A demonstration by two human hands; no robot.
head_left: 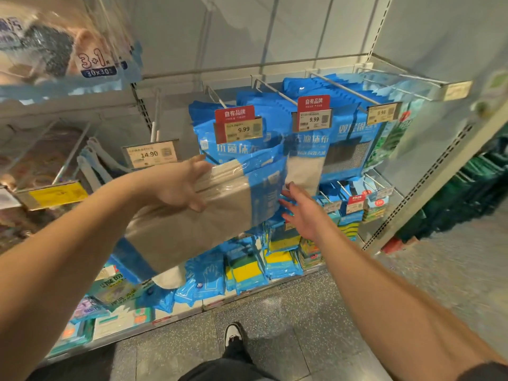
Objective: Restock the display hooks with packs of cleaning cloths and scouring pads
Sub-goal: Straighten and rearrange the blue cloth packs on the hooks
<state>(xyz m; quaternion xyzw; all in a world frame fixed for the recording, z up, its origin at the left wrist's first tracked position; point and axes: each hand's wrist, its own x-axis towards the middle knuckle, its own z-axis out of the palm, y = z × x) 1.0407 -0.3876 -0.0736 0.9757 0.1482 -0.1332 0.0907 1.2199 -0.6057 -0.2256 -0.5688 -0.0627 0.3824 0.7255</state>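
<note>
The left hand [181,185] grasps a stack of cloth packs [203,215], thumb on the near face and fingers behind the top edge, holding it tilted in front of the display hooks [277,90]. The packs show beige cloth through clear film, with blue printed borders. The right hand [301,209] is released, fingers spread and straight, its fingertips near the stack's right edge; whether they touch it is unclear. Behind, blue packs hang on the hooks under price tags [238,125] reading 9.99. Lower down, yellow scouring pads [248,270] hang in blue packs. A shoe [233,335] stands on the speckled floor [316,320].
</note>
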